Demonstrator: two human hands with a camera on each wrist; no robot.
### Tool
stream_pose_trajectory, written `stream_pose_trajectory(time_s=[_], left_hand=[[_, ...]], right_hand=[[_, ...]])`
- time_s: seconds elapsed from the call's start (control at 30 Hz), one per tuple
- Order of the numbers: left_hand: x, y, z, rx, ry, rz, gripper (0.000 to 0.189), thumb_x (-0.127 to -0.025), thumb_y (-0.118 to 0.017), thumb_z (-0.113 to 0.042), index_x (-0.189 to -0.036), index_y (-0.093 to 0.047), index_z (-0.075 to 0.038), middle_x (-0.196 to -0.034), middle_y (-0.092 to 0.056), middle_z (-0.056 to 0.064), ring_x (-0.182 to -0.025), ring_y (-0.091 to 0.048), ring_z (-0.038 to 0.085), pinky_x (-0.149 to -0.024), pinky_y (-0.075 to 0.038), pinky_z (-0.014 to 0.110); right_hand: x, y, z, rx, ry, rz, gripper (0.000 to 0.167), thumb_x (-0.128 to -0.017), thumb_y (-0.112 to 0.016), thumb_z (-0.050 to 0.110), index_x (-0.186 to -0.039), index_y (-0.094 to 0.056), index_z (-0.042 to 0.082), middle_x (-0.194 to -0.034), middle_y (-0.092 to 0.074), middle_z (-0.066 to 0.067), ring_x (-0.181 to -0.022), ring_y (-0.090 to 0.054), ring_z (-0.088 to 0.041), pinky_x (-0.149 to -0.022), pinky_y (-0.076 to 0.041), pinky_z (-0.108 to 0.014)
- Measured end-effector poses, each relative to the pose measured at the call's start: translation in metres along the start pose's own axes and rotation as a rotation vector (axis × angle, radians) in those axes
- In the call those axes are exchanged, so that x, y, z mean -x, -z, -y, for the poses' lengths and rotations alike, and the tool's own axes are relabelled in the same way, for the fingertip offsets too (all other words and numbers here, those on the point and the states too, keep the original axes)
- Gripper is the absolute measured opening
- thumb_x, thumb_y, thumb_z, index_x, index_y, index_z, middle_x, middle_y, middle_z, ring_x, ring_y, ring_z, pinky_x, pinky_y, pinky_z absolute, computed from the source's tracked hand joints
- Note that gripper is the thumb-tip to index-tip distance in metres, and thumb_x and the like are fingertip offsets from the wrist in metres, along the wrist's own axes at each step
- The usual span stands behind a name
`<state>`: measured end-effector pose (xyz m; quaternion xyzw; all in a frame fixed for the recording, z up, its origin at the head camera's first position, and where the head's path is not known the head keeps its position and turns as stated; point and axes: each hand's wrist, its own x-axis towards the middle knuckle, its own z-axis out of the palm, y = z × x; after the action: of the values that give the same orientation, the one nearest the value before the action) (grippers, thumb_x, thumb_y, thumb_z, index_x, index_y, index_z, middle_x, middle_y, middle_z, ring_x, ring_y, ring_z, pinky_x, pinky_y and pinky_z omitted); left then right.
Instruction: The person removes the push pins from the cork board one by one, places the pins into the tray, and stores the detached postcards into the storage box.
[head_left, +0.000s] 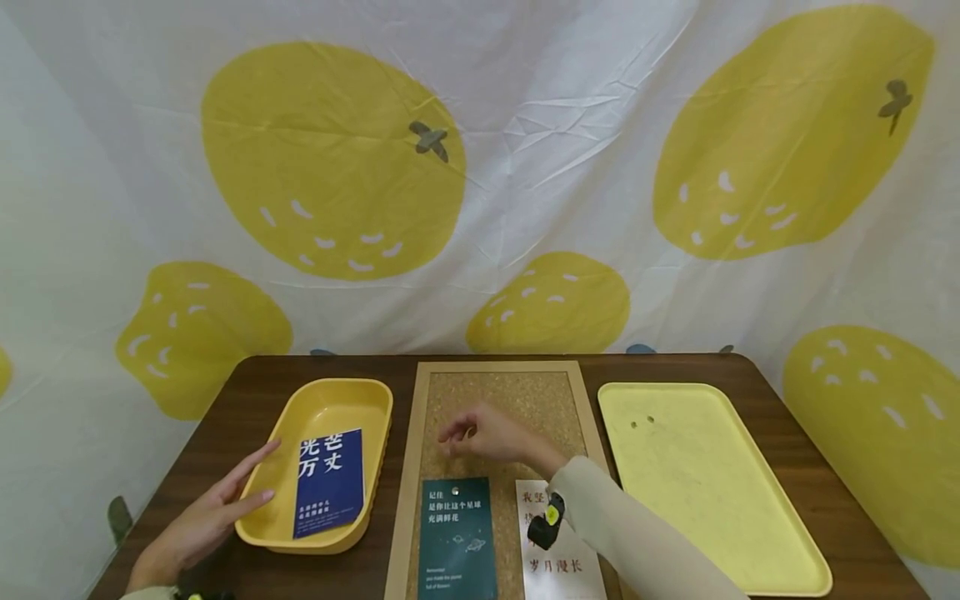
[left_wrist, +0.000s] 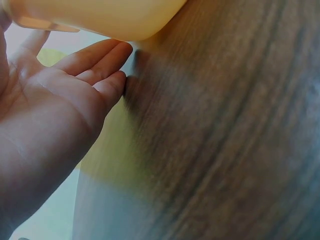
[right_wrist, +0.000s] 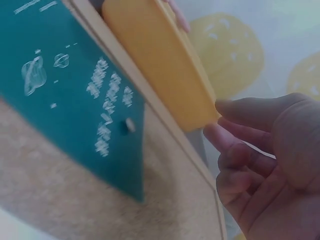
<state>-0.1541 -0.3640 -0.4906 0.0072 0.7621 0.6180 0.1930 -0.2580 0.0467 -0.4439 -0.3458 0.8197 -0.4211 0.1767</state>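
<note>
Head view: here's the corkboard (head_left: 517,392), lower centre, bare cork up top; yellow tray (head_left: 697,483), lower right, roomy inside its rim; orange-yellow basin (head_left: 341,408), lower left, the left hand (head_left: 197,523) at its edge, fingers straight. Right hand (head_left: 487,433) hovers over cork, loosely bent, visibly gripping nothing. Blue card (head_left: 327,483)? In the basin, this view only.

Indoor workspace (table (head_left: 300,575), printed backdrop (head_left: 517,208))
</note>
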Motion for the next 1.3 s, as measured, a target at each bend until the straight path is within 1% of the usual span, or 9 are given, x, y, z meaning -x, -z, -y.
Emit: stream_pose_trajectory(time_s=[0.13,0.23,0.33,0.6,0.73,0.83,0.93,1.13,1.3], left_hand=[[0.0,0.0,-0.001,-0.007,0.003,-0.005,0.077,-0.1,-0.058,-0.02,-0.16,-0.01,-0.021,-0.164,0.007,0.019,-0.112,-0.045,-0.013,-0.092,-0.047,0.016],[0.0,-0.001,-0.001,-0.002,-0.001,-0.001,0.077,-0.101,-0.058,-0.02,-0.16,-0.009,-0.021,-0.164,0.007,0.02,-0.112,-0.047,-0.011,-0.092,-0.048,0.017],[0.001,-0.001,-0.001,0.004,-0.009,0.006,0.076,-0.101,-0.057,-0.018,-0.16,-0.009,-0.02,-0.163,0.006,0.02,-0.112,-0.049,-0.009,-0.092,-0.049,0.018],[0.0,0.0,-0.001,-0.002,0.017,-0.009,0.076,-0.101,-0.058,-0.021,-0.16,-0.01,-0.022,-0.164,0.008,0.02,-0.112,-0.048,-0.007,-0.092,-0.049,0.019],[0.0,-0.001,0.001,0.012,0.003,0.005,0.075,-0.102,-0.056,-0.019,-0.16,-0.009,-0.021,-0.164,0.008,0.02,-0.113,-0.049,-0.006,-0.092,-0.05,0.021],[0.001,-0.001,0.001,0.023,-0.006,0.013,0.075,-0.102,-0.055,-0.018,-0.16,-0.008,-0.021,-0.163,0.007,0.02,-0.113,-0.051,-0.005,-0.092,-0.05,0.022],[0.001,0.0,0.002,0.024,-0.008,0.014,0.075,-0.102,-0.055,-0.018,-0.16,-0.008,-0.021,-0.163,0.007,0.02,-0.113,-0.051,-0.004,-0.092,-0.051,0.022],[-0.001,0.0,0.001,0.0,0.012,-0.008,0.076,-0.101,-0.057,-0.021,-0.16,-0.01,-0.022,-0.164,0.007,0.02,-0.113,-0.047,-0.008,-0.092,-0.049,0.019],[-0.002,0.0,0.0,-0.007,0.029,-0.021,0.077,-0.1,-0.058,-0.024,-0.16,-0.01,-0.024,-0.165,0.008,0.019,-0.112,-0.043,-0.013,-0.092,-0.046,0.015]], right_hand=[[0.006,-0.003,-0.004,-0.033,-0.028,0.024,0.018,-0.09,-0.068,0.001,-0.107,-0.072,-0.002,-0.089,-0.072,-0.004,-0.08,-0.063,-0.011,-0.069,-0.052,-0.023],[0.011,-0.005,-0.006,-0.041,-0.076,0.03,0.018,-0.089,-0.071,0.006,-0.107,-0.073,0.003,-0.089,-0.071,0.001,-0.08,-0.064,-0.011,-0.07,-0.053,-0.024],[0.015,-0.007,-0.008,-0.071,-0.092,0.038,0.019,-0.089,-0.073,0.009,-0.107,-0.073,0.005,-0.089,-0.071,0.002,-0.08,-0.064,-0.01,-0.07,-0.053,-0.025],[0.018,-0.011,-0.015,-0.082,-0.06,0.043,0.024,-0.088,-0.071,0.003,-0.111,-0.071,0.002,-0.086,-0.072,-0.002,-0.077,-0.065,-0.01,-0.069,-0.052,-0.022],[0.019,-0.013,-0.018,-0.109,-0.066,0.052,0.028,-0.086,-0.071,0.0,-0.114,-0.069,0.001,-0.087,-0.072,-0.005,-0.078,-0.066,-0.012,-0.07,-0.053,-0.023],[0.02,-0.015,-0.019,-0.133,-0.088,0.07,0.03,-0.086,-0.071,0.0,-0.115,-0.068,0.003,-0.087,-0.071,-0.005,-0.079,-0.066,-0.013,-0.07,-0.053,-0.024],[0.021,-0.016,-0.021,-0.136,-0.09,0.078,0.03,-0.086,-0.072,0.001,-0.116,-0.068,0.004,-0.087,-0.071,-0.005,-0.079,-0.066,-0.013,-0.07,-0.052,-0.024],[0.023,-0.019,-0.024,-0.103,-0.087,0.074,0.028,-0.085,-0.073,0.004,-0.113,-0.071,0.006,-0.084,-0.068,0.0,-0.073,-0.062,-0.01,-0.065,-0.05,-0.023],[0.023,-0.021,-0.026,-0.072,-0.084,0.081,0.026,-0.085,-0.075,0.006,-0.112,-0.072,0.005,-0.08,-0.065,0.003,-0.069,-0.057,-0.007,-0.063,-0.049,-0.021]])
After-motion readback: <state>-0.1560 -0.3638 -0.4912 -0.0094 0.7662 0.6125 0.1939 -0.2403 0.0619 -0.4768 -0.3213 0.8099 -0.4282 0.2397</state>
